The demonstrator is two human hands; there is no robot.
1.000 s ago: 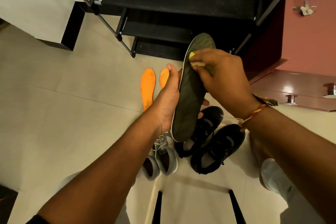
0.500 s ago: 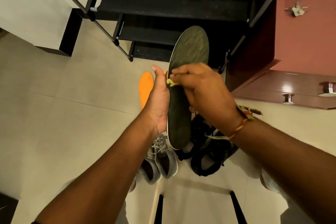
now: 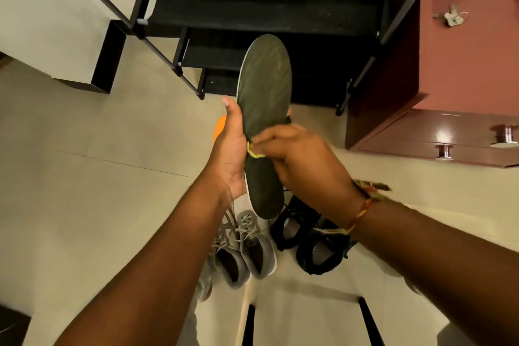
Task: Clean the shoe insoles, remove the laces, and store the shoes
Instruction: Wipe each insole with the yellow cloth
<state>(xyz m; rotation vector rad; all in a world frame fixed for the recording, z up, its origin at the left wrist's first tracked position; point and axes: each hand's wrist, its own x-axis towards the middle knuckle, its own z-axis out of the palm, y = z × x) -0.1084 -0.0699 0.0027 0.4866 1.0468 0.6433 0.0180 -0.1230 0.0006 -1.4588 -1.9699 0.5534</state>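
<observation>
Above the tiled floor, in front of the black shoe rack, the dark insole is held upright with its toe end up. Its heel end hangs over the grey shoes and black shoes. The left hand grips its middle from the left edge, thumb lying along the rim and fingers wrapped behind. The right hand is curled, pinching a small yellow cloth against the insole's face near that rim. 1 orange insole shows, mostly hidden behind the left hand. Cleaning looks underway, and the grey pair's laces are not yet removed. The likely trouble is that the insole is thin and supported at 1 narrow band, so hard rubbing could fold it or twist it out of the left hand onto the shoes below. The cloth is small and could slip from the pinch, leaving bare fingertips to smear the surface.
</observation>
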